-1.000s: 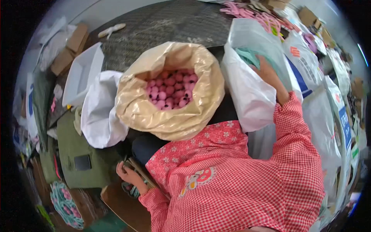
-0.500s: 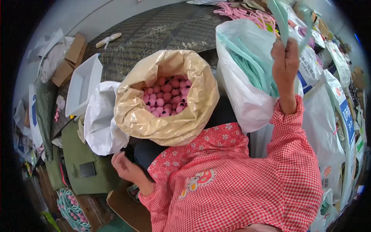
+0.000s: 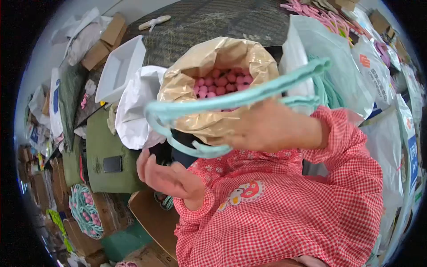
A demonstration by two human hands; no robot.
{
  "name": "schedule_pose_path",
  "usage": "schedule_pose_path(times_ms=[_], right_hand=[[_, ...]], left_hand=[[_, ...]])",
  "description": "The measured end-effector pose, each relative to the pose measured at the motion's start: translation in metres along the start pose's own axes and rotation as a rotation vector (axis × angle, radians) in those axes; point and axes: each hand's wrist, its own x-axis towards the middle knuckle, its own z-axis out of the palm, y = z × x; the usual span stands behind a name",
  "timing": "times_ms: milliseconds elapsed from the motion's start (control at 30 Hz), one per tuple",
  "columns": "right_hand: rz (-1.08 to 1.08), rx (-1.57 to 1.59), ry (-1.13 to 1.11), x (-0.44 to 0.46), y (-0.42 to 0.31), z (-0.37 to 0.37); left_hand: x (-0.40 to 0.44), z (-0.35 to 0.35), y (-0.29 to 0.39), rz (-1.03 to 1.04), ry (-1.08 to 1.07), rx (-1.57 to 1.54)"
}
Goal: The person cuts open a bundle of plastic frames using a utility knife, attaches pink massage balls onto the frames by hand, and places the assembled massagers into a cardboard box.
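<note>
My right hand (image 3: 278,127) is closed on a looped mint-green cord (image 3: 240,95), flat and strap-like, whose long loop stretches left across the front of a tan bag (image 3: 178,89). The hand is slightly blurred. Pink balls (image 3: 222,83) with dark spots fill that bag. Palm up and holding nothing, my left hand (image 3: 171,178) hovers below a white bag (image 3: 138,111), its fingers loosely apart. The near end of the cord hangs just above and right of the left fingers, not touching them. More mint-green cords (image 3: 327,91) lie in a white sack (image 3: 349,58) at right.
A white tray (image 3: 120,69) stands at the upper left beside cardboard pieces. Below it, a dark square object (image 3: 112,164) rests on a green surface (image 3: 106,133). A box at lower left holds cords with pink balls (image 3: 86,209). Pink cords (image 3: 316,13) lie at the back right.
My right hand has come down and left from above the white sack, bringing the mint-green cord across the tan bag. My left hand has turned palm up. The view has shifted.
</note>
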Motion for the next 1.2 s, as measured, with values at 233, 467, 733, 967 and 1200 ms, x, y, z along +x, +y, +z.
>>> schedule_pose_path(times_ms=[233,467,733,967,1200], right_hand=[[-0.118,0.163,-0.015,0.012,-0.036,0.047],[0.254,0.288,0.479,0.059,-0.063,0.096],[0.351,1.020,0.206,0.048,-0.008,0.043],[0.901,0.166,-0.262,0.085,0.139,0.220],[0.776,-0.013,-0.248,0.084,0.157,0.280]], left_hand=[[-0.009,-0.028,-0.039,-0.300,-0.201,0.124],[-0.024,-0.021,-0.012,-1.150,0.153,-0.737],[-0.038,-0.046,-0.055,-1.136,0.272,-0.780],[-0.035,-0.043,-0.048,-1.237,0.329,-0.856],[-0.026,-0.036,-0.036,-1.280,0.210,-0.877]])
